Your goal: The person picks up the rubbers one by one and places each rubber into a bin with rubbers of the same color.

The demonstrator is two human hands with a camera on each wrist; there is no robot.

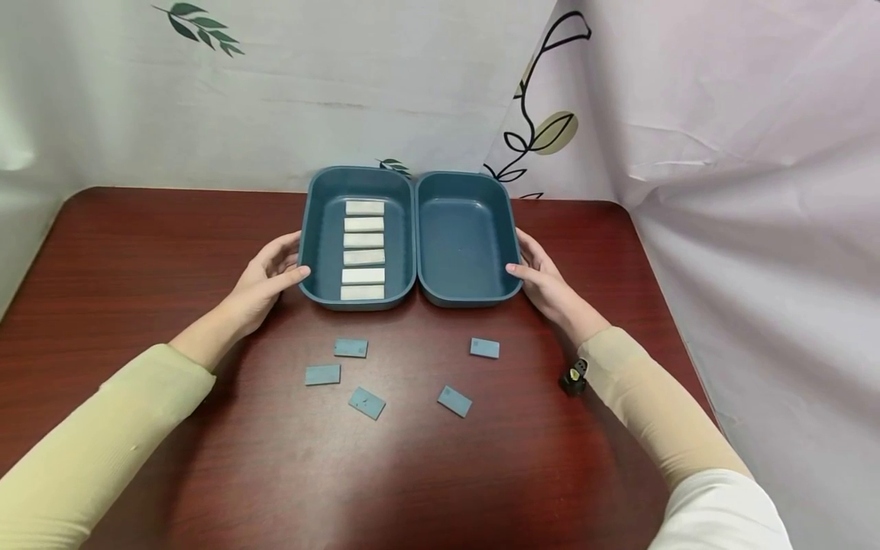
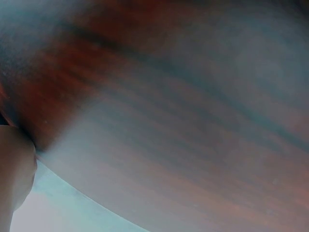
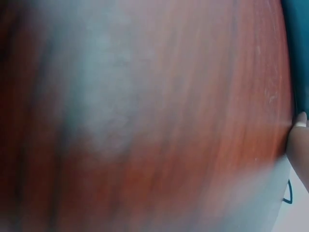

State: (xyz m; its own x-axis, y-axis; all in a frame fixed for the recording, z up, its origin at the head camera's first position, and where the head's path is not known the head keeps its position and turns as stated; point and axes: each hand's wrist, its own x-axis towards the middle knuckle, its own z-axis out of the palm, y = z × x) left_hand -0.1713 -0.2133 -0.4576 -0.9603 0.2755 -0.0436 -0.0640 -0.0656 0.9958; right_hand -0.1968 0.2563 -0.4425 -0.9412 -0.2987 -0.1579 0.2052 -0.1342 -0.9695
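Pale-yellow sleeve nearest; left hand grips left blue tray; tilting could slide six white tiles inside. Dragging trays nearer might scatter five grey-blue tiles on table. Right blue tray: right hand grips outer rim.

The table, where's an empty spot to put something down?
The table is bare left of the left hand, right of the right hand, and nearer you than the blue tiles, between the sleeves. The right tray is bare inside. It's crowded in the left tray, with six white tiles in a column; five blue tiles dot the table before the trays.
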